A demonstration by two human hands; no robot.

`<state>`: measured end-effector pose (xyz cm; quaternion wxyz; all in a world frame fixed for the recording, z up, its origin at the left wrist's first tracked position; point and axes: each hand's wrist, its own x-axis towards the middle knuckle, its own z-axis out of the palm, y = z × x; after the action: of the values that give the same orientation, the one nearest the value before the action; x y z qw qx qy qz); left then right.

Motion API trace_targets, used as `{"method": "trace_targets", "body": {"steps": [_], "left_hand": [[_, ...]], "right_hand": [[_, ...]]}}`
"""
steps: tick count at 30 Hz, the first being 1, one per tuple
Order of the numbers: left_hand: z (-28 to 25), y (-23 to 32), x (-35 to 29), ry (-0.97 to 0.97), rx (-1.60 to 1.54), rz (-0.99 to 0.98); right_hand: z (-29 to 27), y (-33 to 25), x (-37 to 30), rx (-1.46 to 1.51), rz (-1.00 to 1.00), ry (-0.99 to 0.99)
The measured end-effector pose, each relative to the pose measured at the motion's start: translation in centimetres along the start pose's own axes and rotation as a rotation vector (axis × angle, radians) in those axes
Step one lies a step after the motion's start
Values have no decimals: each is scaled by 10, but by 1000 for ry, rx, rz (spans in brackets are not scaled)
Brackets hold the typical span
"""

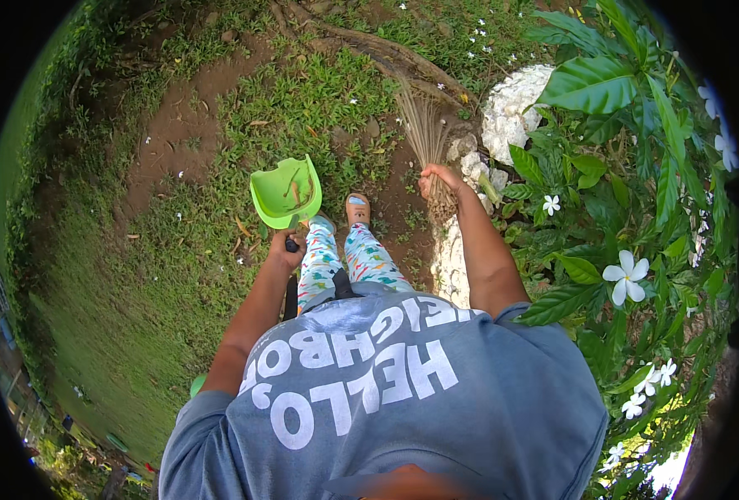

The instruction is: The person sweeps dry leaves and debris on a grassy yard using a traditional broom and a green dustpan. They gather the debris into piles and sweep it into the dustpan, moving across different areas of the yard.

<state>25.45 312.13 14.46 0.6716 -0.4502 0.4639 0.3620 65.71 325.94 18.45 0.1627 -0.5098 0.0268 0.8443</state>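
My left hand [287, 249] is closed around the dark handle of a bright green dustpan [274, 193]. A few dry leaves and brown scraps lie in its pan, which is held out over the grass just left of my feet. In my right hand [443, 178] is a stick broom [424, 125], a bundle of thin tan bristles gripped near its bound end. The bristles point away from me and spread toward the bare soil by a root. Both arms are stretched forward and apart.
Pale rocks [515, 112] edge the ground at my right, beside a leafy bush [615, 192] with white flowers. A thick tree root [386, 52] crosses the far ground. Patchy grass [169, 308] spreads to the left, with fallen leaves and petals on it.
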Motion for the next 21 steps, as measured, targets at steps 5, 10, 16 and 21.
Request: {"method": "trace_targets", "body": {"steps": [5, 10, 16, 21], "left_hand": [[3, 9, -2, -13, 32, 3], [2, 12, -4, -30, -50, -26], [0, 10, -8, -25, -38, -10], [10, 6, -10, -15, 16, 10]], "right_hand": [[-13, 27, -111, 22, -121, -51], [-59, -12, -122, -188, -215, 241], [-56, -56, -38, 88, -11, 226], [-45, 4, -107, -105, -162, -30]]}}
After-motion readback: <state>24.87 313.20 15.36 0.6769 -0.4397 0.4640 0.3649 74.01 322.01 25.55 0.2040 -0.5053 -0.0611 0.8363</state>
